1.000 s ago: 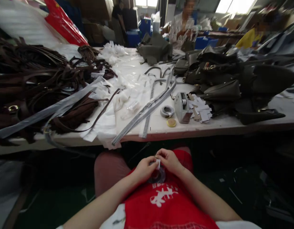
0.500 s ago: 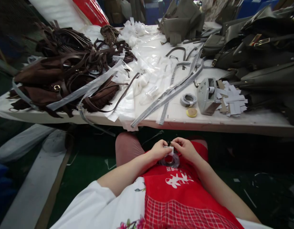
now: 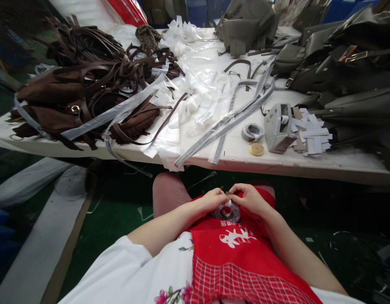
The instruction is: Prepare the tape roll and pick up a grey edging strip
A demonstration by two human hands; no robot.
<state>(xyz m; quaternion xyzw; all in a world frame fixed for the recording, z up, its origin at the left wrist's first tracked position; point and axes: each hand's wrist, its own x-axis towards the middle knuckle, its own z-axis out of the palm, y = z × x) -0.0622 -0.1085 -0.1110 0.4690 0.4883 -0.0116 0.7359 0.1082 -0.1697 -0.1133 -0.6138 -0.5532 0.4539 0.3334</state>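
A coil of grey plastic-wrapped strap (image 3: 232, 214) rests against the red apron (image 3: 214, 240) over my lap. A small paper strip (image 3: 228, 203), white on one face and tan at its upper end, loops over the coil's top. My left hand (image 3: 214, 199) is closed at the coil's left, its thumb and fingertips pinching the strip. From the right, my right hand (image 3: 248, 197) pinches the strip's tan end, its fingertips meeting the left ones. The fingers partly hide the strip.
On the white table (image 3: 277, 164) lie a similar banded coil (image 3: 252, 132), a yellow-edged round disc (image 3: 256, 149), a tape dispenser (image 3: 279, 128) and many paper strips (image 3: 313, 135). Brown fringed bags (image 3: 52, 90) are heaped left, dark grey bags (image 3: 356, 103) right. Long plastic-wrapped straps (image 3: 214, 137) reach the front edge.
The paper strip, which stood up white between my fingers, is now folded down over the coil with its tan side showing. Both hands have shifted only slightly. The view has tilted a little.
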